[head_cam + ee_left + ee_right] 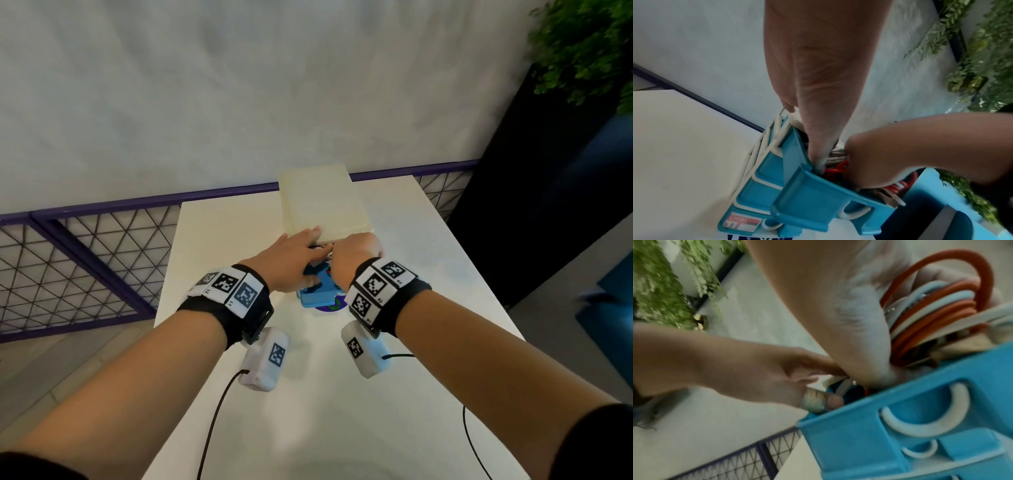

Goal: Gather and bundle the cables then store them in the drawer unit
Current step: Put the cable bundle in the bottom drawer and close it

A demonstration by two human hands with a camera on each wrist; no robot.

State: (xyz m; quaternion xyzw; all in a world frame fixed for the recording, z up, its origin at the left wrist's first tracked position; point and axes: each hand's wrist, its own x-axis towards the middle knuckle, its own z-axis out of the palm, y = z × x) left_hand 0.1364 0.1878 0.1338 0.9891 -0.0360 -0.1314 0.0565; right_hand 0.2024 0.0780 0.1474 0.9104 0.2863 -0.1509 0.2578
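Your left hand (294, 262) reaches into the open top drawer (807, 191) of the blue drawer unit (754, 186), which stands mid-surface toward the far edge of the white surface (236, 226). Its fingers press straight down on the cables (931, 308); that grip holds nothing. The red and white coils sit bundled inside the drawer. Your right hand (354, 255) curls round the bundle, its grip on the coils. A plant (589, 48) stands far right.
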